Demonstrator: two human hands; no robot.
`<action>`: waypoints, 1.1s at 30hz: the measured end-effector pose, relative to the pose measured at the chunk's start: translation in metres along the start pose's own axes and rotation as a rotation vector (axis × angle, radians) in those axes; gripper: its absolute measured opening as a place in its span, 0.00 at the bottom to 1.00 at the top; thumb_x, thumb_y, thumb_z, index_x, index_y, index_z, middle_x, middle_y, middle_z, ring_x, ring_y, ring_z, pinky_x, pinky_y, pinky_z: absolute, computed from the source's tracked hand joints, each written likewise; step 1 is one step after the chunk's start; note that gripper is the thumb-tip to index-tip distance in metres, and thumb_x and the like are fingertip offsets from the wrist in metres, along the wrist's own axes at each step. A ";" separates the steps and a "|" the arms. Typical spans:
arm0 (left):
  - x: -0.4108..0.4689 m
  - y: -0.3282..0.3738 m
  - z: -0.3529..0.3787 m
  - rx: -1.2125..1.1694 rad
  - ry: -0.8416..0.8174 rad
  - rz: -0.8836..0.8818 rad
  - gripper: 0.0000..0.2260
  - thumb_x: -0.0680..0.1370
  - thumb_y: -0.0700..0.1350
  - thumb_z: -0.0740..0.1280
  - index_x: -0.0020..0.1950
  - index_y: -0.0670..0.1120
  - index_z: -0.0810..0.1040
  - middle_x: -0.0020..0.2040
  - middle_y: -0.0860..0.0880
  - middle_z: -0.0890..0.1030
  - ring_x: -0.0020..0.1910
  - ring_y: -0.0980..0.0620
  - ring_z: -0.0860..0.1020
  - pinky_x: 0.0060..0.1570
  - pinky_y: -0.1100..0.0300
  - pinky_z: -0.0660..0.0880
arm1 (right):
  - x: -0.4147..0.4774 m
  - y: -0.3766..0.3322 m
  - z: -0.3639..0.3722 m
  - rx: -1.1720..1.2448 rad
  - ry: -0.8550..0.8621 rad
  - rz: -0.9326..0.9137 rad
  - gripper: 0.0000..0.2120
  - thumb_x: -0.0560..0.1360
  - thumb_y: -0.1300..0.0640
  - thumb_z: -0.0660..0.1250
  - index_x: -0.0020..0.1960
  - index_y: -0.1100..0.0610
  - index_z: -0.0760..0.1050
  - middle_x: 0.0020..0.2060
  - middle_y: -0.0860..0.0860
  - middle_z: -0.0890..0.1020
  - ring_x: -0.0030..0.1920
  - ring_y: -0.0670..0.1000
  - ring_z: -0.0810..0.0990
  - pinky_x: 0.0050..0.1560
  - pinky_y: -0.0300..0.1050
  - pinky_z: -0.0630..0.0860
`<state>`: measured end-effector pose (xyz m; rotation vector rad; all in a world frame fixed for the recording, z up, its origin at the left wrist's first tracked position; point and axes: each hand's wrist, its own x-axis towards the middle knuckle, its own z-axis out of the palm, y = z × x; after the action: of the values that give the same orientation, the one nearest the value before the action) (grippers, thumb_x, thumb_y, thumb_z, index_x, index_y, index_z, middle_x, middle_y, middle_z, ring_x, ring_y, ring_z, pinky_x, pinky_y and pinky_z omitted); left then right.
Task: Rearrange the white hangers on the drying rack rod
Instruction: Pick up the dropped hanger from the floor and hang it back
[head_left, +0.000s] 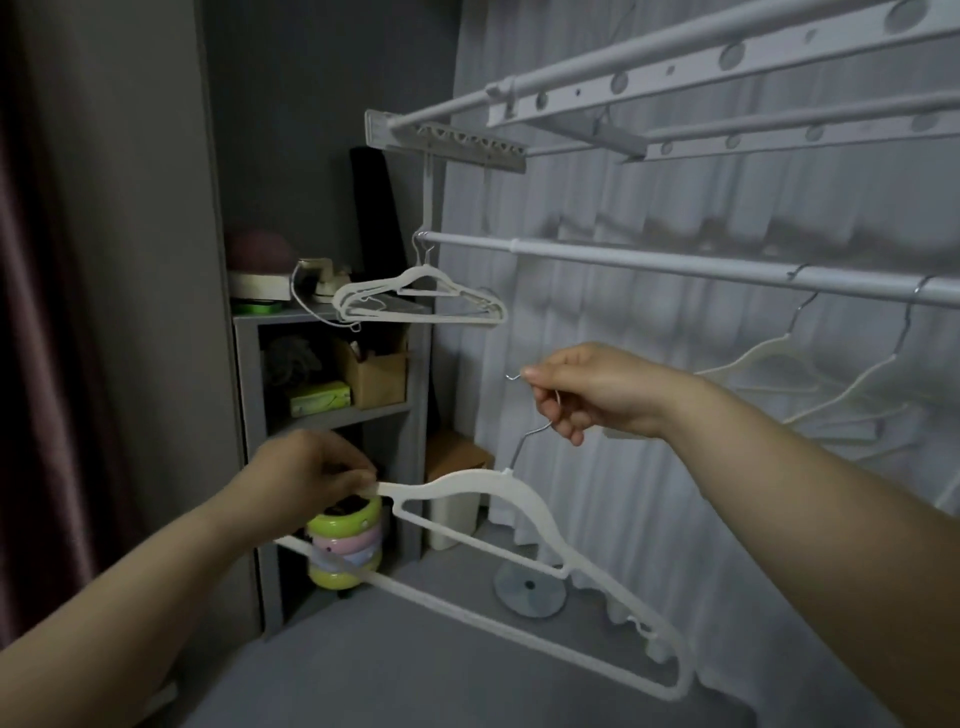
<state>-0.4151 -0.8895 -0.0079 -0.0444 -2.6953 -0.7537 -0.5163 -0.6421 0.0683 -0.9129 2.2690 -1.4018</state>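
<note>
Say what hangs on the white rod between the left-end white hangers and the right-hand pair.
Nothing; head view shows that stretch of white drying-rack rod bare.

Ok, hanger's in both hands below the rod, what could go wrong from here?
1. The right hand wraps the curve of the hook, so it may block the hook from catching the rod.
2. The left hand only pinches the tip of the held hanger; it could slip and swing.
3. The hung hangers sit at the rod's very end; a knock might tangle or unseat them.

no legible text anywhere — green box (319, 398) on the shelf (332, 415) too blurred to read, cardboard box (375, 378) unmarked
</note>
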 end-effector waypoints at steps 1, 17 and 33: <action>-0.002 -0.006 0.000 0.013 0.094 -0.001 0.05 0.73 0.43 0.68 0.47 0.49 0.82 0.47 0.51 0.81 0.42 0.57 0.76 0.41 0.67 0.69 | 0.002 -0.001 0.009 0.025 0.001 0.016 0.15 0.76 0.55 0.61 0.32 0.56 0.72 0.20 0.47 0.75 0.21 0.45 0.74 0.22 0.34 0.71; -0.020 0.036 0.062 -0.318 -0.338 0.082 0.27 0.70 0.53 0.70 0.67 0.50 0.67 0.45 0.53 0.81 0.27 0.61 0.77 0.27 0.70 0.71 | -0.008 -0.026 0.082 0.517 0.358 0.102 0.11 0.77 0.64 0.58 0.37 0.63 0.71 0.21 0.52 0.80 0.21 0.46 0.78 0.24 0.36 0.77; 0.036 0.074 0.081 -0.309 -0.487 0.139 0.07 0.78 0.40 0.60 0.45 0.48 0.76 0.28 0.49 0.78 0.24 0.56 0.76 0.31 0.65 0.77 | -0.059 0.021 -0.014 -0.430 0.737 0.240 0.08 0.74 0.61 0.62 0.38 0.57 0.76 0.38 0.51 0.81 0.37 0.47 0.77 0.41 0.41 0.73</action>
<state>-0.4654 -0.7873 -0.0244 -0.5497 -2.9415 -1.2411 -0.4878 -0.5864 0.0528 -0.1920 3.1776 -1.2981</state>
